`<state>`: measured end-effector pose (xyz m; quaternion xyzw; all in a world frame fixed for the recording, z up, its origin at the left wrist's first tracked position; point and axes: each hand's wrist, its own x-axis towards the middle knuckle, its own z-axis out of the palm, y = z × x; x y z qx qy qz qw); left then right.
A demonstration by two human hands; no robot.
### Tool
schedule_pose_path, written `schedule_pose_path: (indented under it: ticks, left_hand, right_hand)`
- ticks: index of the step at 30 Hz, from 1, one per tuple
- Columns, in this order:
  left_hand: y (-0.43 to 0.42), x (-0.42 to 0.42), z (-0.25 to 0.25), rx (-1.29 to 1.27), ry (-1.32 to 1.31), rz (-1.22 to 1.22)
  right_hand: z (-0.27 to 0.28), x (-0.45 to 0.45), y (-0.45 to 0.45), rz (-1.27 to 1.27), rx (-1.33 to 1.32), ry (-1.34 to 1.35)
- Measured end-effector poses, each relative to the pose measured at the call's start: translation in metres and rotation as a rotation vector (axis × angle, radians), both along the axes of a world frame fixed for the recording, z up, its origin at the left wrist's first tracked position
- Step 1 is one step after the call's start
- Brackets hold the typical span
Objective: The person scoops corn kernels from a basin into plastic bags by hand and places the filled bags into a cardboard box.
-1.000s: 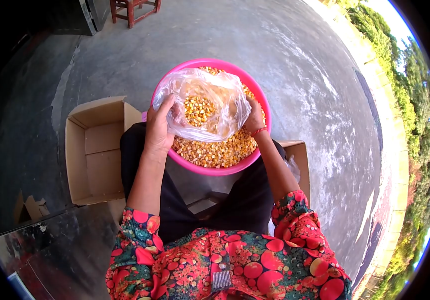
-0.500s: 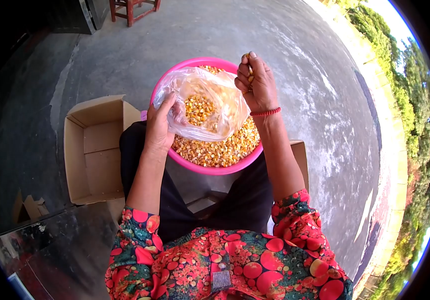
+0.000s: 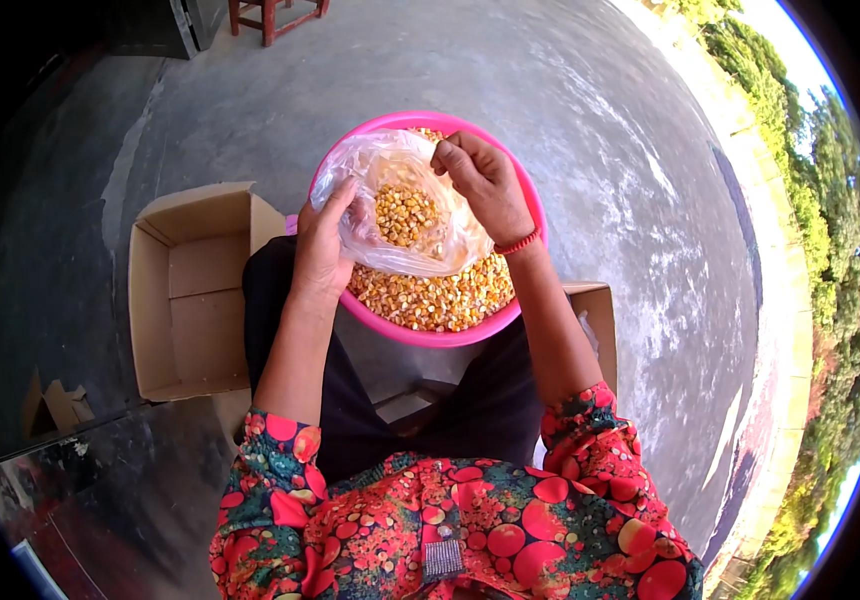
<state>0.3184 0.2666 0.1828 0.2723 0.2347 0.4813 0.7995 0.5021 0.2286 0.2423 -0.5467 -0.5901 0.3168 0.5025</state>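
Plastic bag (image 3: 377, 254) in left hand (image 3: 324, 245): no lettering can be read
Pink basin (image 3: 440, 339) below right hand (image 3: 488, 190): no label seen
Cardboard box (image 3: 153, 315) left of left hand: no print legible

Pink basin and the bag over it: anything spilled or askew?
Nothing stands out. The plastic bag is open over the pink basin, held by the left hand, with kernels inside. No spilled kernels show on the floor, though stray ones could be too small to see.
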Motion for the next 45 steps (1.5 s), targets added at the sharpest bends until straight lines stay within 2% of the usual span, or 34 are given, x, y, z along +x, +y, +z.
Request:
schedule_pose_path:
  ticks: [3,6,7,8,10,11,14,16,18,19,21,25,27,28,30,31,32,33,34,36,40,45]
  left_hand:
    - [0.0,0.0,-0.001,-0.018,0.007,0.006]
    - [0.0,0.001,-0.001,-0.014,0.004,0.001]
    - [0.0,0.001,0.0,-0.008,-0.001,-0.004]
    - [0.0,0.001,0.0,-0.007,0.0,-0.005]
    - [-0.001,0.002,0.0,0.002,0.009,-0.01]
    - [-0.001,0.002,0.001,0.001,0.012,-0.011]
    - [-0.002,0.001,0.001,-0.01,0.021,0.003]
    - [-0.001,0.002,0.002,-0.021,0.017,0.028]
    - [-0.002,0.002,0.003,-0.014,0.019,0.017]
    - [-0.002,0.001,0.004,-0.007,0.021,0.007]
    - [-0.002,0.002,0.004,-0.001,0.017,0.004]
    - [-0.002,0.002,0.005,0.01,0.016,-0.001]
    - [-0.002,0.001,0.004,0.007,0.014,0.004]
    - [-0.002,0.001,0.003,0.003,0.013,0.008]
    - [-0.001,0.001,0.002,-0.005,0.02,0.013]
    - [-0.001,0.001,0.001,-0.012,0.028,0.017]
    - [0.0,0.001,0.001,-0.013,0.028,0.018]
    - [0.0,0.001,0.0,-0.007,0.028,0.011]
    - [0.0,0.001,-0.001,-0.002,0.028,0.005]
    - [0.002,0.002,-0.004,0.002,0.02,-0.001]
    - [0.0,0.002,-0.001,-0.002,0.022,-0.024]
    - [0.001,0.001,-0.002,-0.008,0.015,-0.006]
  right_hand:
    - [0.001,0.03,-0.008,-0.252,0.015,0.127]
    - [-0.031,0.072,-0.009,-0.457,0.007,0.167]
    - [-0.052,0.087,-0.007,-0.515,0.002,0.05]
    - [-0.069,0.094,-0.008,-0.516,0.003,0.051]
    - [-0.094,0.102,-0.012,-0.422,-0.142,-0.191]
    - [-0.106,0.104,-0.013,-0.423,-0.144,-0.189]
    - [-0.138,0.1,-0.017,-0.355,0.145,-0.777]
    - [-0.133,0.089,-0.018,-0.189,0.037,-0.411]
    - [-0.118,0.077,-0.03,-0.228,-0.198,-0.539]
    - [-0.117,0.077,-0.032,-0.228,-0.198,-0.54]
    - [-0.116,0.079,-0.036,-0.164,-0.178,-0.735]
    - [-0.124,0.081,-0.036,-0.171,-0.138,-0.713]
    - [-0.137,0.082,-0.035,-0.286,-0.07,-0.31]
    - [-0.138,0.084,-0.032,-0.285,-0.07,-0.31]
    - [-0.134,0.087,-0.022,-0.396,0.02,-0.072]
    - [-0.129,0.09,-0.018,-0.396,0.021,-0.072]
    - [-0.121,0.096,-0.015,-0.417,-0.061,0.275]
    - [-0.108,0.096,-0.014,-0.43,-0.143,0.622]
    - [-0.088,0.09,-0.014,-0.43,-0.144,0.621]
    - [-0.037,0.074,-0.016,-0.32,-0.08,0.872]
    - [0.013,0.041,-0.007,-0.116,0.02,0.873]
    - [0.015,-0.006,0.01,-0.019,-0.005,0.798]
